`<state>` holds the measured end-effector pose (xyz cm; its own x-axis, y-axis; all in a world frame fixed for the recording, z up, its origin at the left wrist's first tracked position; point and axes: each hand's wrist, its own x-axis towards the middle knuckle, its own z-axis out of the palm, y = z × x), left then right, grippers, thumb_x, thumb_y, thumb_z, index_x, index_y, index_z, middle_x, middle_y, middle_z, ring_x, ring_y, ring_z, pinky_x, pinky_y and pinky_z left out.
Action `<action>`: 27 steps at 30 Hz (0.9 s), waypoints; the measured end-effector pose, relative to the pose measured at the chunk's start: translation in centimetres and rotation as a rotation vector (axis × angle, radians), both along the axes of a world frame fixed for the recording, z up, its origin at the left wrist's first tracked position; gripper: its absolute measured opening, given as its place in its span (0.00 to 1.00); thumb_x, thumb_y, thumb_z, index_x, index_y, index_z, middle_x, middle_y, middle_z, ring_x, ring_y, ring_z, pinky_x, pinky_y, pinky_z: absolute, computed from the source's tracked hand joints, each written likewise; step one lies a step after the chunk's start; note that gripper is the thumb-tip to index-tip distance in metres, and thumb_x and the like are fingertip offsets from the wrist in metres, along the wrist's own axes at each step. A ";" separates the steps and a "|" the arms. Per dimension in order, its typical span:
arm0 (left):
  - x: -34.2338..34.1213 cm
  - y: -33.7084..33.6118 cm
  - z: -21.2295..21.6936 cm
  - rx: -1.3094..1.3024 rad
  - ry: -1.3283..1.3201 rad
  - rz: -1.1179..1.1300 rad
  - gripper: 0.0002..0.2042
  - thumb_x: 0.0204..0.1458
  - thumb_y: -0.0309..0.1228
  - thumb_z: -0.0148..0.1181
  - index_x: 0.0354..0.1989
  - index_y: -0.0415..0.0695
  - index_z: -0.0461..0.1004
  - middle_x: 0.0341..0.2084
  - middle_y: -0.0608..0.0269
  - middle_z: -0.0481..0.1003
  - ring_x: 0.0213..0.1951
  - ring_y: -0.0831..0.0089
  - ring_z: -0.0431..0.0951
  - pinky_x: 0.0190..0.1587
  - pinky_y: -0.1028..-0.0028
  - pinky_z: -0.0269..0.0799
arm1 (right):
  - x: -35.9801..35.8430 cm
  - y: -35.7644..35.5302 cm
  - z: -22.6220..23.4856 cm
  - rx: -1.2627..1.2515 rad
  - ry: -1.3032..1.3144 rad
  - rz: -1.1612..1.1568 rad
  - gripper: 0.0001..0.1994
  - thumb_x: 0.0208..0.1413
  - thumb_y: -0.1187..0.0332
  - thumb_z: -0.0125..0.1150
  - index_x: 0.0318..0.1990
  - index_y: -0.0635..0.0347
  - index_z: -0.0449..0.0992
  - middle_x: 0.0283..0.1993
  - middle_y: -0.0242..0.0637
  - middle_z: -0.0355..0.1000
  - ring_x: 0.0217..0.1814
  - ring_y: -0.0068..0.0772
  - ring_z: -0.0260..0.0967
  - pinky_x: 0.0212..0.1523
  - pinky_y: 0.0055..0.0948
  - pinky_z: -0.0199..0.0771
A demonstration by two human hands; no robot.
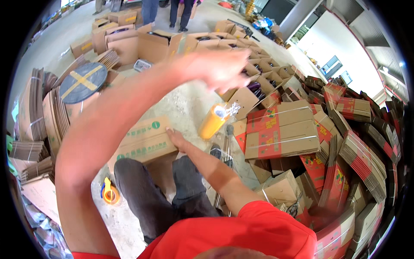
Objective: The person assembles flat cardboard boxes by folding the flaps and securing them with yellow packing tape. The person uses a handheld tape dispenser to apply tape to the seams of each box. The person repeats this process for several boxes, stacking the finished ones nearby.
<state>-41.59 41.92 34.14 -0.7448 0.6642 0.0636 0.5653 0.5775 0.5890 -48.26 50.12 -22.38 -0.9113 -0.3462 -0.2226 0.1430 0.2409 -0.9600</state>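
Observation:
A brown cardboard box [144, 136] with green print sits in front of my knees. My right hand [176, 139] grips its right edge, fingers partly hidden. My left arm is raised across the view, and my left hand [226, 71] is above the open boxes beyond; motion smears its fingers, so I cannot tell whether it holds anything. To the left of my legs, a yellow tape dispenser [111, 194] with an orange roll lies on the floor. Right of the box stands a yellow cylinder, apparently stacked tape rolls [212, 123], with clear plastic wrap at its top.
Open cartons [265, 80] with dark items stand ahead. Strapped bundles of flattened red-and-brown cartons [282, 129] pile up on the right. Flattened cartons [56, 112] and a round grey lid [84, 83] with crossed tape are at left. People's legs [181, 13] show at the back.

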 end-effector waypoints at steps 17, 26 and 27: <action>26.1 -27.4 -49.0 0.260 0.320 1.697 0.15 0.60 0.24 0.57 0.55 0.41 0.77 0.39 0.56 0.78 0.42 0.63 0.77 0.47 0.65 0.75 | 2.2 -0.4 8.3 0.373 0.028 0.334 0.27 0.75 0.56 0.36 0.73 0.64 0.60 0.70 0.50 0.62 0.73 0.47 0.57 0.75 0.41 0.53; 38.0 -23.8 -58.3 -0.253 0.049 1.805 0.20 0.52 0.30 0.67 0.54 0.43 0.74 0.48 0.53 0.73 0.53 0.53 0.72 0.56 0.55 0.69 | 2.3 -1.0 11.0 0.072 -0.300 0.074 0.35 0.74 0.41 0.40 0.72 0.63 0.62 0.68 0.44 0.70 0.65 0.44 0.71 0.66 0.42 0.70; 36.9 -23.9 -58.6 -0.274 0.072 1.783 0.21 0.52 0.31 0.67 0.55 0.43 0.74 0.48 0.53 0.73 0.54 0.53 0.72 0.57 0.55 0.68 | 2.1 -0.8 11.0 0.068 -0.293 0.081 0.35 0.74 0.42 0.40 0.73 0.63 0.61 0.68 0.44 0.69 0.66 0.43 0.70 0.66 0.42 0.70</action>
